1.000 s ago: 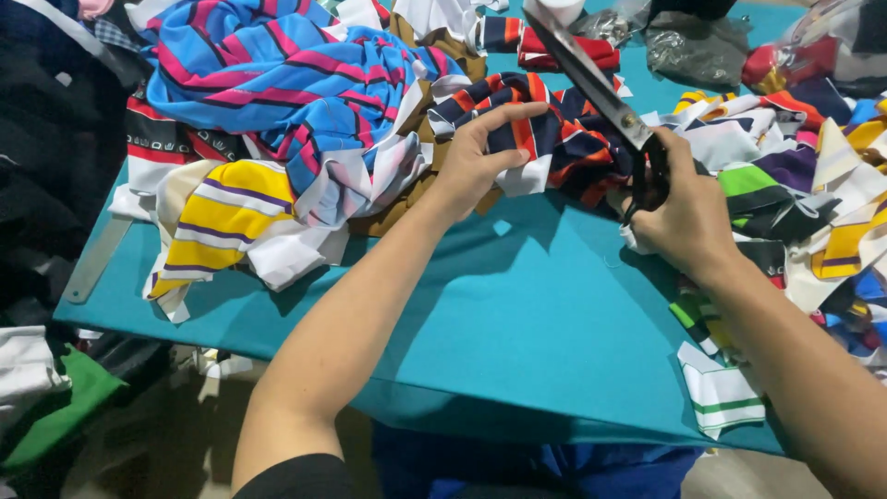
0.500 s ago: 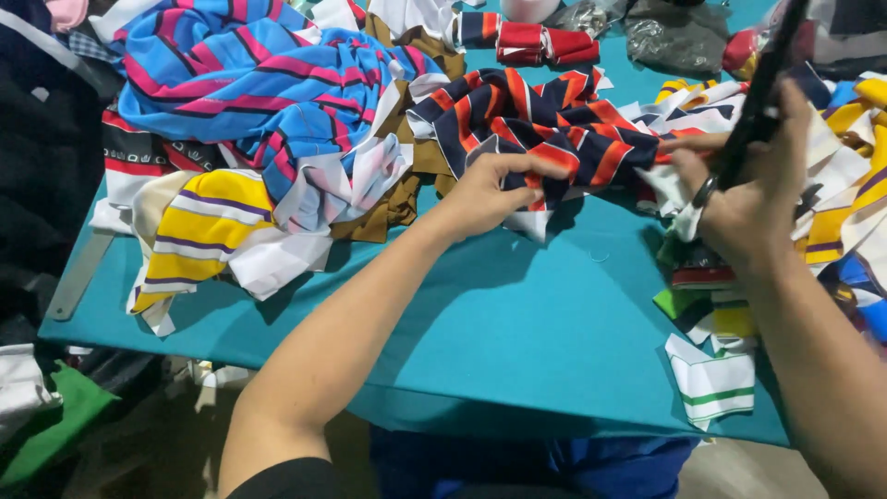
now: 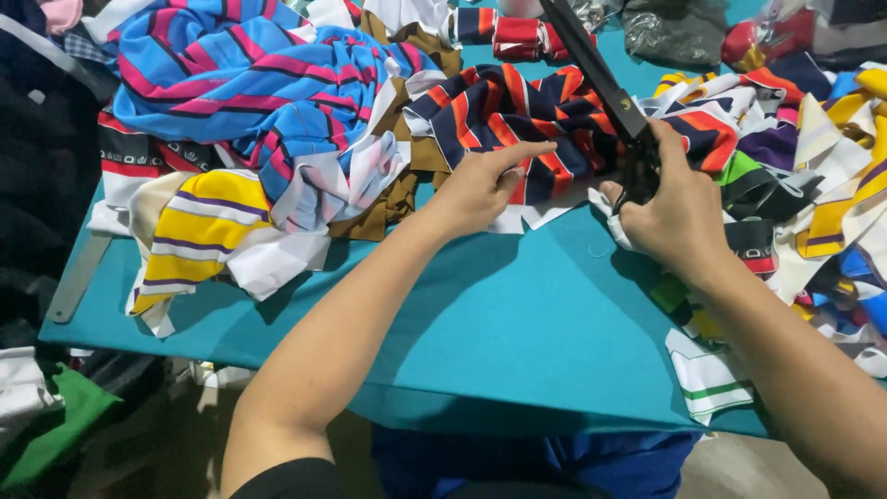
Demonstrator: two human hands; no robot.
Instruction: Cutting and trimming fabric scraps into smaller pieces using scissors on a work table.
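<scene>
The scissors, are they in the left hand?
No, the right hand grips the black scissors, while the left hand presses on the striped cloth.

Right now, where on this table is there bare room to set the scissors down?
The teal table is bare along the near edge, between the two forearms and left toward the yellow striped cloth. The back and right side are crowded with striped scraps, where the left hand presses the navy and orange cloth and the right hand grips the scissors.

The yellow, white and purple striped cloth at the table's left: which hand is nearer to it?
Left. The left hand rests on the navy and orange striped cloth, right of the yellow striped cloth. The right hand grips scissors farther right.
</scene>
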